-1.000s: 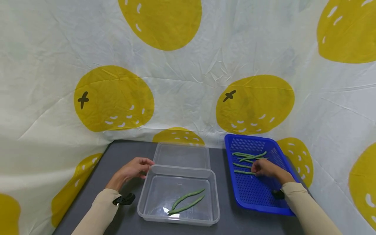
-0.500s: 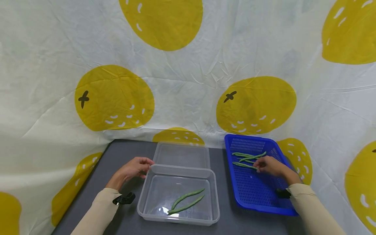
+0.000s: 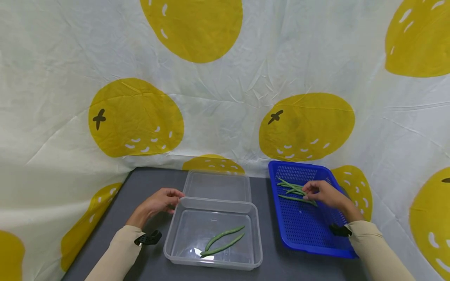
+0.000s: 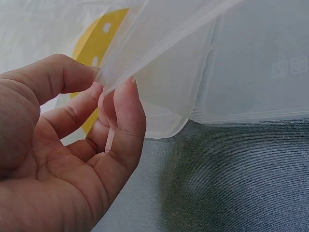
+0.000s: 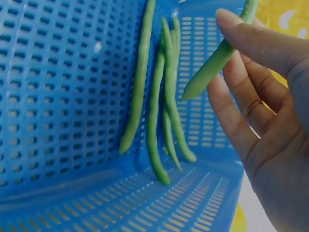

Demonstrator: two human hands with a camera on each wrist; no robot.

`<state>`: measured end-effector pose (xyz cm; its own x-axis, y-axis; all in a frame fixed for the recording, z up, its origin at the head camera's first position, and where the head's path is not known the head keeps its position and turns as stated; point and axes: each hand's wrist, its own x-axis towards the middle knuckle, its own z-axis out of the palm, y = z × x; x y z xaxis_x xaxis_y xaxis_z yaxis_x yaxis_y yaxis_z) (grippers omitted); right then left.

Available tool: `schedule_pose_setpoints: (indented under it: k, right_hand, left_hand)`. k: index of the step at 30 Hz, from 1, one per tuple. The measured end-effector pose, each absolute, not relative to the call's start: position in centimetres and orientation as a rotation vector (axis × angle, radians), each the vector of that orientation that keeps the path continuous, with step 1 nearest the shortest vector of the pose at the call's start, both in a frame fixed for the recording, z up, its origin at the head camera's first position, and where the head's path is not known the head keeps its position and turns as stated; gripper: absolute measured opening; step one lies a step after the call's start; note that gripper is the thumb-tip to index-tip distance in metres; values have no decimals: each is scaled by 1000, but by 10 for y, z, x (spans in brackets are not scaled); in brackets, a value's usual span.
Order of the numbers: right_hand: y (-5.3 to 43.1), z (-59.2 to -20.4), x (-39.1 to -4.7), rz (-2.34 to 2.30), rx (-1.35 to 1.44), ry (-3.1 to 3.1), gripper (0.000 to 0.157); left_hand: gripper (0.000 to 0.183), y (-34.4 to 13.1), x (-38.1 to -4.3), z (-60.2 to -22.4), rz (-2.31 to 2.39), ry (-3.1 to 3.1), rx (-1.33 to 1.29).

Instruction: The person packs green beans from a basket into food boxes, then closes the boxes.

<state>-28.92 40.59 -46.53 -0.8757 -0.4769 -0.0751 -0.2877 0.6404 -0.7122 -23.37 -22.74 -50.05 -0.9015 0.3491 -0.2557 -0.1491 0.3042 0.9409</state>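
In the head view my left hand (image 3: 159, 203) pinches the back left corner of a clear plastic container (image 3: 211, 264), thumb on one side of the rim and fingers on the other. Two green beans lie on its floor, one of them a slightly curved bean (image 3: 223, 235). My right hand (image 3: 325, 194) is over the blue basket. Between thumb and fingers it pinches one green bean (image 5: 208, 71), raised above the others. A lone bean (image 5: 138, 92) lies apart in the basket, beside a small bunch of beans (image 5: 153, 121).
A clear lid (image 3: 218, 186) lies flat behind the container. The perforated blue basket (image 3: 306, 234) stands to the right on the dark grey table (image 3: 151, 257). A white curtain (image 3: 218, 117) with yellow fruit prints hangs close behind.
My right hand has shifted back and up inside the basket. It has let the front bean lie and now holds another from the rear bunch. The left hand has stayed put.
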Motion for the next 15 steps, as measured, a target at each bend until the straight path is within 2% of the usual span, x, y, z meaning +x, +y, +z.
schedule_pose_setpoints:
  k: [5, 15]
  right_hand:
    - [395, -456, -286, -1096, -621, 2625, 23]
    - [373, -445, -279, -1173, -713, 2615, 18]
  left_hand:
    - [33, -227, -233, -500, 1626, 2163, 161]
    - [33, -227, -234, -501, 1626, 2156, 170]
